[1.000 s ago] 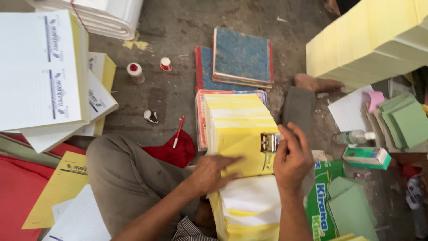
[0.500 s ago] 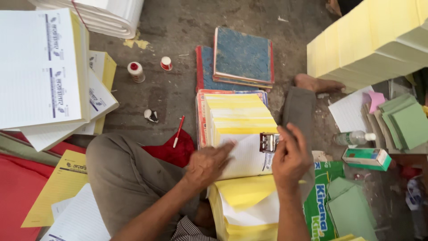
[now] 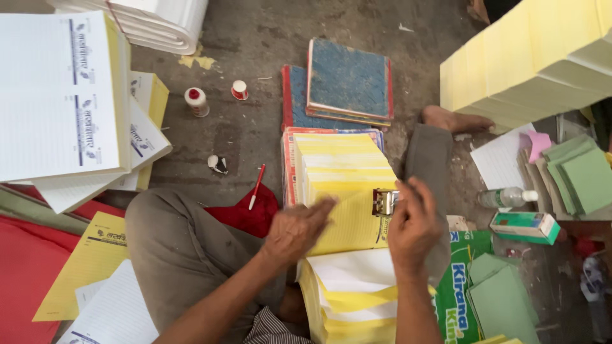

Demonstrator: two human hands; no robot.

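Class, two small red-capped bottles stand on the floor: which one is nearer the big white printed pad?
The left bottle, taller with a white body; the other bottle sits farther right, toward the blue books.

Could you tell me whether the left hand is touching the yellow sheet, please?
Touching: the head view shows the left hand lying flat on the yellow sheet, with no gap visible.

Yellow sheet (image 3: 347, 220) flat again under left hand (image 3: 294, 230), white page beneath now covered.

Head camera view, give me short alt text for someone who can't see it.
A seated person's left hand presses a yellow sheet while the right hand holds a metal stapler at its edge, above stacked yellow and white paper.
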